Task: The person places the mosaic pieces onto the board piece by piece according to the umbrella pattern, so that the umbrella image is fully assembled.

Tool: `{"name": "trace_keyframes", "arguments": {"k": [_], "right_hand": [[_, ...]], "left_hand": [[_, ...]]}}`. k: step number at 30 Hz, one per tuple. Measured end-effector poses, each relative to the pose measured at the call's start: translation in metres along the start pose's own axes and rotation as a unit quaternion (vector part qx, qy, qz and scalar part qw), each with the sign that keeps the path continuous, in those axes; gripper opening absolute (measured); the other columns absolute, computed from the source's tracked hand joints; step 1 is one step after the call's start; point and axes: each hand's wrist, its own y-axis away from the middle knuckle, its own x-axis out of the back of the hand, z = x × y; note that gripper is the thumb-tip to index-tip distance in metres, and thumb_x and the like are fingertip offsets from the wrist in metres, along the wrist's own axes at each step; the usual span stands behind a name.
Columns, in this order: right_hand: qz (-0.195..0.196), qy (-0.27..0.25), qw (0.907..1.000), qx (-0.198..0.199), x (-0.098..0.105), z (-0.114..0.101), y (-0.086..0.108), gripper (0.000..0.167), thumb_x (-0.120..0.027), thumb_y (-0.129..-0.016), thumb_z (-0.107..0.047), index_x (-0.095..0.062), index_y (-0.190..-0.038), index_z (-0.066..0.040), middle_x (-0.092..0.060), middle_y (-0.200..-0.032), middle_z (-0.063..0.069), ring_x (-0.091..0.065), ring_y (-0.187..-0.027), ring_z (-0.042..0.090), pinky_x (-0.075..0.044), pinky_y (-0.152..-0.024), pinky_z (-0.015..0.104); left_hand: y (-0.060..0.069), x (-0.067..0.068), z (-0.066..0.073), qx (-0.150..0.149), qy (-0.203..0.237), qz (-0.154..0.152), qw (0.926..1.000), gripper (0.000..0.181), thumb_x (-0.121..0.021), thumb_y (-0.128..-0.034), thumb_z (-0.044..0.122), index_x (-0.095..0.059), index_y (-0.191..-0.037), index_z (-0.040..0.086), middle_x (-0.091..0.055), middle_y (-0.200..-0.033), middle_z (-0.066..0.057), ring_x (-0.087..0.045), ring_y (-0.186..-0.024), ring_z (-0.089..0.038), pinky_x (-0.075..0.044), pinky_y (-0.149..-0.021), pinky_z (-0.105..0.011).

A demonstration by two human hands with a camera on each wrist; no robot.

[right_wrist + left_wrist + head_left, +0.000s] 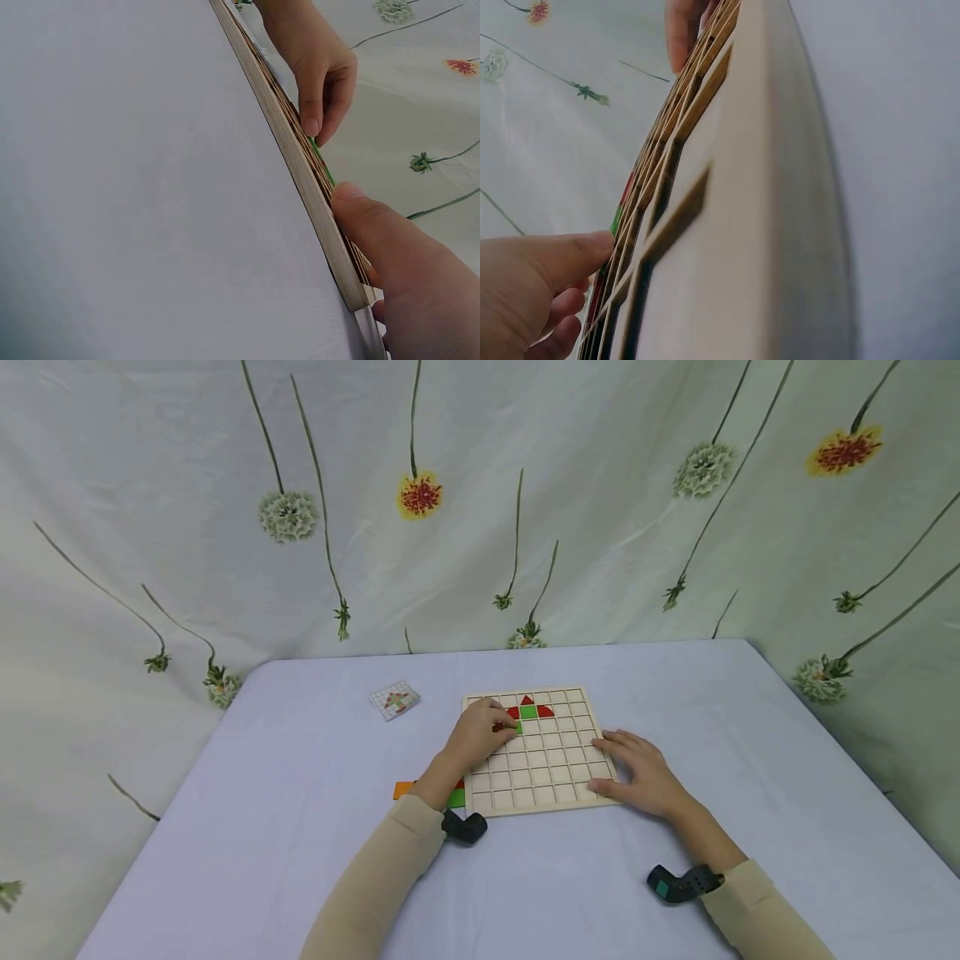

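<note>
The left hand point(477, 732) pinches a green tile point(518, 727) at the wooden grid board point(555, 757); the right hand point(643, 774) – thumb and fingers apart – touches its right edge.

The head camera looks forward and down from 6 o'clock, well back, over the table point(262, 777) to the flowered cloth point(600, 443) at 12 o'clock. The left wrist camera point(465, 829) looks low across the gridded board point(551, 756) from very near, left hand point(525, 292) at 8 o'clock; the right wrist camera point(678, 885), farther off, has the right hand point(420, 285) at 4 o'clock. All 3 views share board and hands.
</note>
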Motion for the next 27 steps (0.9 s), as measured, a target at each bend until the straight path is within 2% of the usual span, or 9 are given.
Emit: {"name": "trace_keyframes", "arguments": {"k": [8,13,20,27], "right_hand": [[-0.002,0.011,0.9999,-0.002,0.000,-0.003,0.000,0.069,-0.074,-0.081,-0.043,-0.056,-0.136,-0.006,-0.046,-0.144,0.020,-0.032,-0.137,0.043,-0.020,-0.106,0.064],[-0.003,0.012,0.9999,-0.007,0.001,-0.003,0.000,0.069,-0.073,-0.082,-0.044,-0.056,-0.136,-0.006,-0.047,-0.143,0.020,-0.032,-0.136,0.043,-0.020,-0.106,0.064],[-0.003,0.014,0.9999,-0.005,-0.001,-0.001,0.000,0.069,-0.073,-0.082,-0.045,-0.056,-0.136,-0.006,-0.047,-0.144,0.020,-0.032,-0.136,0.043,-0.020,-0.107,0.063],[-0.002,0.009,1.0000,-0.002,-0.001,0.001,0.000,0.069,-0.074,-0.082,-0.045,-0.056,-0.136,-0.006,-0.047,-0.143,0.020,-0.032,-0.137,0.043,-0.019,-0.107,0.063]], "left_hand": [[0.007,0.005,-0.005,0.017,0.022,0.007,0.9996,0.014,-0.075,-0.0870,0.019,-0.078,-0.098,0.011,-0.065,-0.103,-0.005,-0.060,-0.097,-0.022,-0.049,-0.087,-0.037],[0.018,0.016,-0.007,0.034,0.027,0.004,0.9990,0.013,-0.075,-0.0866,0.018,-0.077,-0.096,0.010,-0.065,-0.099,-0.003,-0.061,-0.094,-0.022,-0.049,-0.086,-0.038],[0.035,0.032,-0.012,0.064,0.005,-0.017,0.9978,0.015,-0.074,-0.0878,0.019,-0.076,-0.100,0.010,-0.065,-0.101,-0.002,-0.060,-0.096,-0.021,-0.049,-0.087,-0.039],[0.052,0.049,-0.017,0.098,0.009,-0.024,0.9949,0.017,-0.073,-0.0886,0.019,-0.076,-0.103,0.012,-0.064,-0.101,-0.002,-0.058,-0.098,-0.022,-0.049,-0.087,-0.040]]}}
